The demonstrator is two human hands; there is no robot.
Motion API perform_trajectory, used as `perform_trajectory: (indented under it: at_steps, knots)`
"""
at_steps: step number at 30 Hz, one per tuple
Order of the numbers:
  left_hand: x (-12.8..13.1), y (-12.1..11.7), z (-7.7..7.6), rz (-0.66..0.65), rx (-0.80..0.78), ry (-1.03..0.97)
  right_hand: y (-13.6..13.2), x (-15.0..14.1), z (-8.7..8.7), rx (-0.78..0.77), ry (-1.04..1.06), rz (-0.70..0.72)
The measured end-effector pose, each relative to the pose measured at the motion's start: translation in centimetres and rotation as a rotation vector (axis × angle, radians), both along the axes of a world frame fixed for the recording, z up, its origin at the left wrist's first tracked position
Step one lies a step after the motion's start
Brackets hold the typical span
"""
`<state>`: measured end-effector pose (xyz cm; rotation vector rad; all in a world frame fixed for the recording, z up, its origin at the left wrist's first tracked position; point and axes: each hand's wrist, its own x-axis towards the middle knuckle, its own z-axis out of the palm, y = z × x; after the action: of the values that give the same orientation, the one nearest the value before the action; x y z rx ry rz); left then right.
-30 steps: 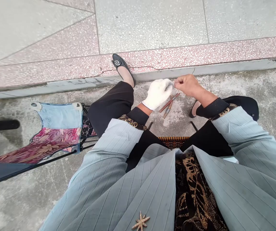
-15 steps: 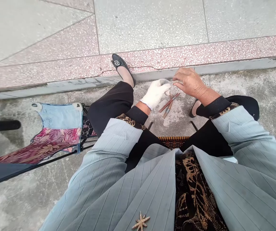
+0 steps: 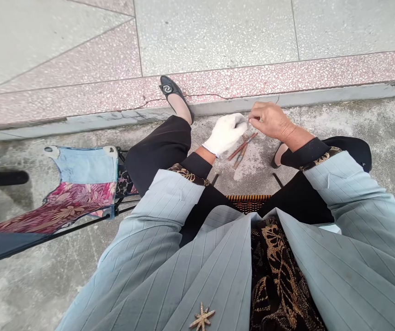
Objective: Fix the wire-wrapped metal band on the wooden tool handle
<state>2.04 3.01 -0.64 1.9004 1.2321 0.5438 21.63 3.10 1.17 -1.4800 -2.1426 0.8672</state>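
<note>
My left hand (image 3: 224, 133) wears a white knit glove, its fingers curled together in a pinch. Just right of it is my bare right hand (image 3: 271, 120), thumb and fingertips pressed together. The two sets of fingertips almost meet. Whatever they grip is too small or too hidden to make out. On the concrete below the hands lie a few slender tools (image 3: 241, 149) with reddish and brown shafts, crossing one another. The glove partly covers their upper ends.
A raised terrazzo step (image 3: 218, 87) with a cracked pink border runs across in front. My left shoe (image 3: 169, 86) rests against it. On the left stands a folding chair (image 3: 83, 193) with patterned fabric. The woven edge of a wicker seat (image 3: 249, 202) shows between my legs.
The fingers of my right hand have come down and closed into a pinch. My gloved left fingers have closed more and turned slightly towards them. The tools on the ground stay put.
</note>
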Motion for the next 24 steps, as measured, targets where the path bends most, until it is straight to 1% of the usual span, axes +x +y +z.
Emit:
perform_trajectory:
  at_steps: [2, 4, 6, 7, 8, 9, 10, 12, 14, 15, 16, 18, 21, 24]
  knots:
    - [0.0, -0.1, -0.1, -0.047, 0.133, 0.097, 0.1, -0.2, -0.3, -0.209, 0.186, -0.157]
    - [0.1, -0.2, -0.3, -0.105, 0.247, 0.150, 0.2, -0.3, -0.5, -0.470, 0.373, -0.253]
    - [0.1, -0.4, -0.5, -0.151, 0.302, 0.164, 0.3, -0.2, -0.5, -0.709, 0.493, -0.249]
    - [0.1, -0.4, -0.5, -0.150, 0.300, 0.155, 0.3, -0.1, -0.5, -0.778, 0.513, -0.231]
    - [0.2, -0.5, -0.5, -0.129, 0.276, 0.134, 0.4, 0.0, -0.4, -0.796, 0.504, -0.217]
    - [0.2, -0.5, -0.5, -0.093, 0.233, 0.099, 0.5, 0.1, -0.3, -0.750, 0.469, -0.214]
    - [0.1, -0.5, -0.4, -0.049, 0.170, 0.051, 0.6, 0.2, -0.3, -0.640, 0.413, -0.226]
    - [0.2, -0.5, -0.2, 0.044, 0.005, -0.080, 0.7, 0.5, -0.1, -0.310, 0.267, -0.242]
    - [0.2, -0.4, -0.2, 0.112, -0.167, -0.234, 0.8, 0.7, -0.1, -0.011, 0.127, -0.167]
    - [0.2, -0.4, -0.2, 0.138, -0.237, -0.305, 0.8, 0.8, -0.1, 0.087, 0.066, -0.096]
    - [0.3, -0.3, -0.3, 0.156, -0.292, -0.365, 0.7, 0.8, -0.1, 0.147, 0.010, -0.019]
    - [0.3, -0.3, -0.6, 0.157, -0.356, -0.443, 0.5, 0.8, -0.2, 0.205, -0.093, 0.089]
    - [0.3, -0.2, -1.0, 0.119, -0.349, -0.458, 0.3, 0.6, -0.3, 0.232, -0.182, 0.129]
    - [0.2, -0.1, -1.0, 0.089, -0.281, -0.363, 0.2, 0.6, -0.3, 0.228, -0.197, 0.147]
